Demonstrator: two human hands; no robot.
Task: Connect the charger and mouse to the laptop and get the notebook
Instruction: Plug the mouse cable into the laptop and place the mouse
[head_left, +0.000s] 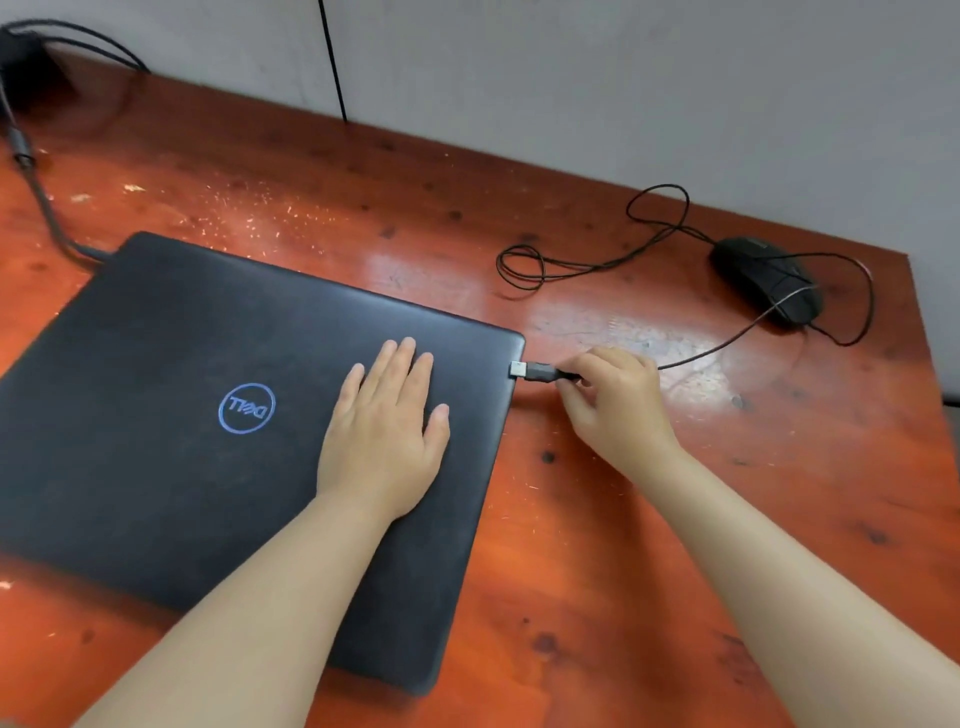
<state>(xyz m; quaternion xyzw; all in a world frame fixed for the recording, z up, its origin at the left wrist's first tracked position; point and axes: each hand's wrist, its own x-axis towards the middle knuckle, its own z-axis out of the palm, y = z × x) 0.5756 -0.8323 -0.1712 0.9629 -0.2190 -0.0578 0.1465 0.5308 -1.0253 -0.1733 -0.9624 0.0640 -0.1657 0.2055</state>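
Head view. The closed laptop lies on the wooden table. The left hand rests flat and unclenched on its lid, apparently to brace it against the push of insertion. The right hand pinches the USB plug, whose metal tip meets the laptop's right edge; full seating cannot be told. The mouse sits well right of the laptop. The charger cable reaches its far-left corner. No notebook is visible.
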